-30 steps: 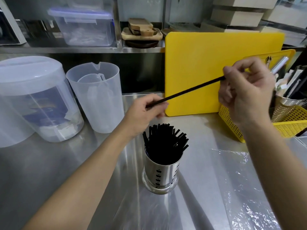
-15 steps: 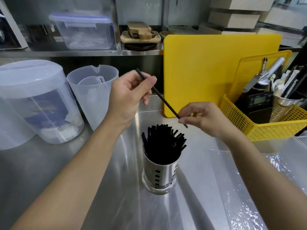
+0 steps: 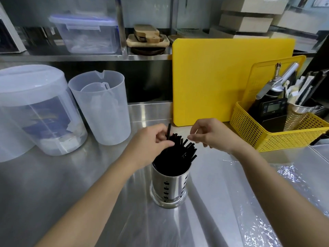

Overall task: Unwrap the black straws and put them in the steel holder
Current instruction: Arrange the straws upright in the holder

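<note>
Insertion step — left hand (image 3: 153, 139), fingers clamped on one black straw (image 3: 168, 131), lowers it into the steel holder (image 3: 169, 186); right hand (image 3: 211, 135), fingers loosely apart, empty. Next: release, fetch another.

A steel table (image 3: 53, 184) carries a large lidded clear tub (image 3: 33, 111) at far left, with a translucent measuring jug (image 3: 101, 107) just beside it; a yellow cutting board (image 3: 222, 77) stands upright at the back; to its right sits a yellow mesh basket (image 3: 277, 138) holding a black digital scale (image 3: 271, 108) and a steel cup of utensils; clear plastic film (image 3: 267, 193) lies over the table's right part; the shelf (image 3: 89, 57) behind bears a lidded clear box (image 3: 85, 34) and stacked wooden boards (image 3: 147, 37).
</note>
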The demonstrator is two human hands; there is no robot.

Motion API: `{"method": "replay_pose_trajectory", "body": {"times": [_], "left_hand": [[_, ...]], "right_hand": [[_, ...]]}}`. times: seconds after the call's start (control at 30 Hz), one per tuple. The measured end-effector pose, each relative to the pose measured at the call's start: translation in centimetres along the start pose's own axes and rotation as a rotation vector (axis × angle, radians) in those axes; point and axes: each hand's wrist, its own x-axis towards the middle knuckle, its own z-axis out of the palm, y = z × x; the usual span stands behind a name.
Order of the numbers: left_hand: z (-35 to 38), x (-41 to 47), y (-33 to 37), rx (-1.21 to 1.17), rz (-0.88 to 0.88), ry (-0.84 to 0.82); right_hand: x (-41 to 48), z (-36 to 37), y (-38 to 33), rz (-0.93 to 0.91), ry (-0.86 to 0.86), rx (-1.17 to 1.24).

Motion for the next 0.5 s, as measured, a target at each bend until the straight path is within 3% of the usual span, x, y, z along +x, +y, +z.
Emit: {"method": "replay_pose_trajectory", "body": {"times": [0.23, 0.4, 0.5], "left_hand": [[0.5, -0.2, 0.0, 0.170, -0.023, -0.106], [-0.5, -0.5, -0.1, 0.114, 0.114, 0.072], [-0.9, -0.5, -0.2, 0.078, 0.089, 0.110]], "right_hand": [[0.7, 0.4, -0.3, 0.099, -0.156, -0.009], [1.4, 0.8, -0.5, 0.072, -0.163, 0.032], [1.6, 0.7, -0.2, 0.065, -0.188, 0.093]]}}
